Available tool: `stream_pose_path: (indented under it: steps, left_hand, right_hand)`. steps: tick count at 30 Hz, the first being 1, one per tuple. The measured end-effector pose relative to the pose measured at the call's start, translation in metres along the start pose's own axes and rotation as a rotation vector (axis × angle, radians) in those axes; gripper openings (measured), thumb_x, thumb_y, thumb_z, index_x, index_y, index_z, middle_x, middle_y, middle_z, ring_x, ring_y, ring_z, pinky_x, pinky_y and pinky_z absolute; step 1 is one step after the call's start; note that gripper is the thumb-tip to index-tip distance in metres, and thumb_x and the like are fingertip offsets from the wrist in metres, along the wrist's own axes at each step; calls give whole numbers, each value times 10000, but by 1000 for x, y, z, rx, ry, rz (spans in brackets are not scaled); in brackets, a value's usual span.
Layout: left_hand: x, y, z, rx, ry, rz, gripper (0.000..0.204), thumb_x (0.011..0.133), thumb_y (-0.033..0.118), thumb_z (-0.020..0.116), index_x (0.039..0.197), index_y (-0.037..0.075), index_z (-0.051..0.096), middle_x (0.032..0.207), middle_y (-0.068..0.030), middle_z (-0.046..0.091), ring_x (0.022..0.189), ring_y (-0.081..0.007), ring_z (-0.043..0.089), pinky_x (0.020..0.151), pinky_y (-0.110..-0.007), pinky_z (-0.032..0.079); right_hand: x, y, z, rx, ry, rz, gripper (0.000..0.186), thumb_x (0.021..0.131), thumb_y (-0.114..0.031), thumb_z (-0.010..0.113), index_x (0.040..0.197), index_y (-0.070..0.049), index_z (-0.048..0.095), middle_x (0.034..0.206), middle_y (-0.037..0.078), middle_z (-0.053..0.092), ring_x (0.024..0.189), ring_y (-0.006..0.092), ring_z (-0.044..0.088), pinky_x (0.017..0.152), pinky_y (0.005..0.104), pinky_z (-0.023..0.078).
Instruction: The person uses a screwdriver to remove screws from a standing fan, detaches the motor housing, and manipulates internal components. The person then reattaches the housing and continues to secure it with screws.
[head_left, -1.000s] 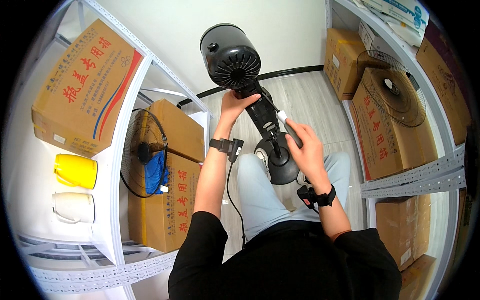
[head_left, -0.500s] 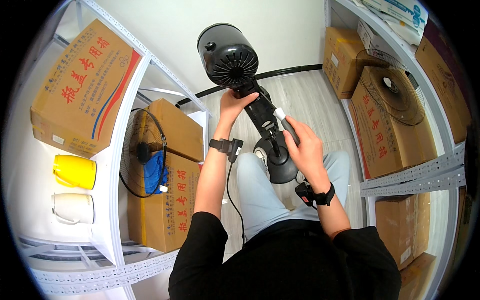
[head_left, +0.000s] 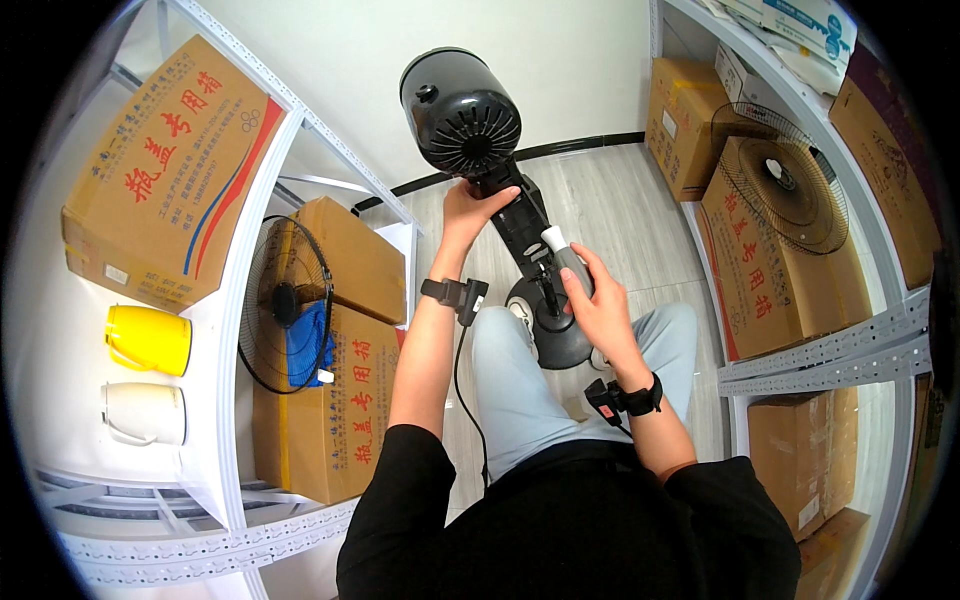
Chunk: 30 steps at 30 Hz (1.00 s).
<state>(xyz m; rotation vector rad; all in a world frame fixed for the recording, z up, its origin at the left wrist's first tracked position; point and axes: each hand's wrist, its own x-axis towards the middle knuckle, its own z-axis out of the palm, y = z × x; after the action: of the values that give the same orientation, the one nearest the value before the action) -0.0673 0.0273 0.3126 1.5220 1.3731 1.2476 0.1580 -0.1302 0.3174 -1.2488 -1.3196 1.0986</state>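
Observation:
A black electric fan without its grilles stands between my legs, its rounded motor housing tilted away at the top. My left hand is wrapped round the neck just under the housing, the thumb lying across the front. In my right hand is a screwdriver with a grey and white handle. Its thin shaft runs up along the right side of the black fan column; where the tip meets the fan cannot be made out. The round black base rests on the floor by my shoes.
White metal shelves flank me on both sides. One round fan grille leans on the left against cardboard boxes; another grille is at the right among boxes. A yellow pail and a white pail sit on the left shelf.
My right hand has shifted slightly left and turned, and the screwdriver handle has moved with it. The fan housing has moved slightly right. My left hand keeps its hold on the neck.

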Motion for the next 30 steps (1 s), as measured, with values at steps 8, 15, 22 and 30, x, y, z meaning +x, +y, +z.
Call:
stream_pose_path:
  steps: [8,15,22,30]
  left_hand:
    - [0,1,-2,42,-16,1,379,770,129,848,1072,-19,673,1019,-63,713,911,-120,652,834,-272,519]
    - [-2,7,-1,-51,-35,9,374,770,128,849,1066,-17,672,1017,-66,711,913,-130,657,846,-276,519]
    - [0,3,-4,4,-40,13,406,770,125,848,1100,-15,659,1034,-71,710,919,-131,658,856,-280,522]
    - [-3,10,-1,-24,-46,-3,403,771,125,848,1098,-13,658,1032,-68,709,922,-129,657,849,-275,522]
  right_hand:
    - [17,-10,-29,-256,107,-328,370,873,-161,691,1235,-87,667,967,161,691,683,242,637,658,338,504]
    - [27,14,-26,-39,28,-140,369,907,-183,677,1262,-81,654,988,141,726,703,153,635,647,305,497]
    - [19,15,-24,17,-39,15,399,925,-191,669,1304,-74,625,1000,126,738,705,115,632,623,286,498]
    - [12,-3,-14,-162,130,-257,374,925,-173,658,1283,-67,633,1031,166,711,762,220,674,684,327,522]
